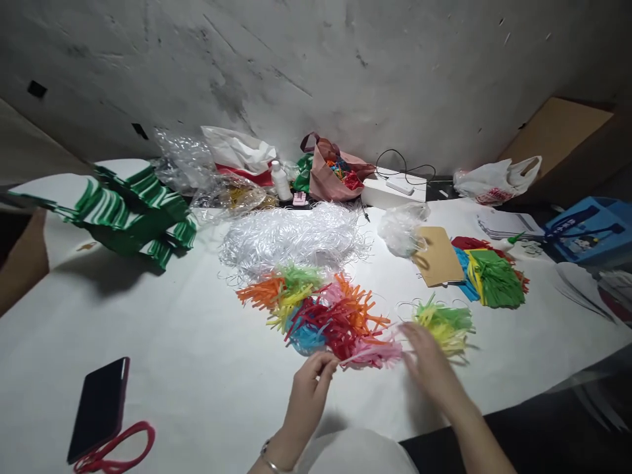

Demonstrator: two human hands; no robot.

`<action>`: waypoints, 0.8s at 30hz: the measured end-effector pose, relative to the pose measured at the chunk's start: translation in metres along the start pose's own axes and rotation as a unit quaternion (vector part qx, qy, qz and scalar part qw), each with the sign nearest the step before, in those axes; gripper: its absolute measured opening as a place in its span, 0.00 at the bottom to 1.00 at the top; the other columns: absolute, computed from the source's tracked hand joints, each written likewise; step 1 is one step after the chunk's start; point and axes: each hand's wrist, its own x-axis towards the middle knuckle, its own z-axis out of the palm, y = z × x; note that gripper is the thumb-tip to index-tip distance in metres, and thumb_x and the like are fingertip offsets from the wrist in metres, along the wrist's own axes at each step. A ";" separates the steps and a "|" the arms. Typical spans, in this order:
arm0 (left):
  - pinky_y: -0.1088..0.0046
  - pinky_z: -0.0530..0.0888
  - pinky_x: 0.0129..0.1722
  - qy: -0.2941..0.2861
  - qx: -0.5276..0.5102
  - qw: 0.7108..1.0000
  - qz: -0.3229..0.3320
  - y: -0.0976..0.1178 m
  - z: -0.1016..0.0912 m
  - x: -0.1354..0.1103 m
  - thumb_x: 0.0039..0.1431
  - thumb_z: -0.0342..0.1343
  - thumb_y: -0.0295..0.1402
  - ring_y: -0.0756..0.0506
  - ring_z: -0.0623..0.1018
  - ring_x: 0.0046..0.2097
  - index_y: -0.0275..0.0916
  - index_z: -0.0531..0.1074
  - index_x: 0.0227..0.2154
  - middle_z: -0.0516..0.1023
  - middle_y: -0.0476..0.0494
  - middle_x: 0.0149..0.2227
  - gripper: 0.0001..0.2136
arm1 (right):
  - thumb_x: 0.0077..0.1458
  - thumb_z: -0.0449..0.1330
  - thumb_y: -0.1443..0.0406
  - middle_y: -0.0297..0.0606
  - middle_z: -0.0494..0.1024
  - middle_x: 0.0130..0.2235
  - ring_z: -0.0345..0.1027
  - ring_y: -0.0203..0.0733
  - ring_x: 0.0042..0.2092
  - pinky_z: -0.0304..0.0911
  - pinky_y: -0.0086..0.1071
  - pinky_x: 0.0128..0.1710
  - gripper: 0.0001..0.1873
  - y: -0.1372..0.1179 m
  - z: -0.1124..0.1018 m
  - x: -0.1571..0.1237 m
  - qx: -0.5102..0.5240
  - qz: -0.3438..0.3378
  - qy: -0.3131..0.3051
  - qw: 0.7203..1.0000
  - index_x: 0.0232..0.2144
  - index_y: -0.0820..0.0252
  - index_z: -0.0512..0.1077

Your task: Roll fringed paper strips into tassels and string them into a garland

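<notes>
My left hand (313, 382), wearing a bracelet at the wrist, is closed in a pinch on the twisted end of a pink paper tassel (378, 352). The tassel's fringed strips spread rightward over the table. Beside the fringe, my right hand (432, 368) has its fingers and thumb apart, slightly blurred; whether it touches the strips I cannot tell. Just beyond lies a pile of red, orange, yellow, blue and green tassels (320, 316). A green and yellow tassel (442, 322) rests to the right of my right hand.
White stringy strands (291, 240) lie behind the tassels. A green and white layered object (133, 210) stands left, near another person's forearm (24, 263). A phone (99, 408) lies front left. Farther right are a brown card (439, 255), green fringe (498, 276) and a blue bag (592, 227).
</notes>
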 end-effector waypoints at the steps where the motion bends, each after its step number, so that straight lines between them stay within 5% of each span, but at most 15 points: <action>1: 0.72 0.70 0.33 -0.016 -0.002 1.000 0.015 0.002 0.006 -0.001 0.64 0.51 0.39 0.46 0.73 0.32 0.40 0.72 0.28 0.74 0.47 0.28 0.12 | 0.58 0.56 0.68 0.49 0.71 0.55 0.62 0.53 0.57 0.60 0.46 0.55 0.24 -0.023 0.007 0.003 0.056 -0.058 -0.032 0.996 0.57 0.60 0.64; 4: 0.72 0.70 0.34 -0.047 -0.010 0.998 0.044 0.003 0.017 -0.001 0.66 0.49 0.37 0.46 0.74 0.33 0.40 0.72 0.29 0.75 0.46 0.29 0.12 | 0.66 0.51 0.62 0.42 0.77 0.45 0.70 0.46 0.47 0.66 0.37 0.45 0.13 -0.078 0.030 0.010 0.199 -0.098 -0.092 0.971 0.49 0.56 0.69; 6: 0.71 0.71 0.35 -0.053 -0.011 0.998 0.042 -0.003 0.016 0.003 0.66 0.48 0.36 0.46 0.75 0.33 0.40 0.73 0.30 0.76 0.46 0.30 0.12 | 0.69 0.45 0.62 0.38 0.77 0.35 0.71 0.42 0.37 0.65 0.33 0.37 0.16 -0.089 0.041 0.011 0.249 -0.063 -0.084 0.963 0.38 0.56 0.71; 13: 0.65 0.75 0.43 0.006 0.107 0.993 0.039 -0.046 -0.001 0.068 0.64 0.48 0.32 0.43 0.78 0.41 0.40 0.74 0.36 0.78 0.42 0.38 0.09 | 0.68 0.44 0.60 0.37 0.76 0.29 0.70 0.43 0.32 0.60 0.32 0.32 0.19 -0.053 0.052 0.020 0.214 0.028 -0.022 0.976 0.31 0.57 0.70; 19: 0.58 0.69 0.56 0.024 0.156 0.987 0.025 -0.072 0.024 0.153 0.62 0.49 0.23 0.40 0.72 0.55 0.36 0.72 0.48 0.73 0.34 0.53 0.14 | 0.69 0.43 0.61 0.36 0.74 0.28 0.69 0.42 0.30 0.59 0.31 0.31 0.20 -0.069 0.066 0.024 0.206 0.015 -0.042 0.978 0.29 0.58 0.68; 24: 0.58 0.75 0.46 0.013 0.168 0.985 0.030 -0.079 0.026 0.190 0.62 0.56 0.30 0.43 0.78 0.44 0.35 0.74 0.39 0.78 0.42 0.41 0.06 | 0.69 0.43 0.61 0.37 0.76 0.29 0.70 0.42 0.30 0.59 0.31 0.30 0.20 -0.079 0.073 0.020 0.202 -0.019 -0.060 0.977 0.29 0.58 0.69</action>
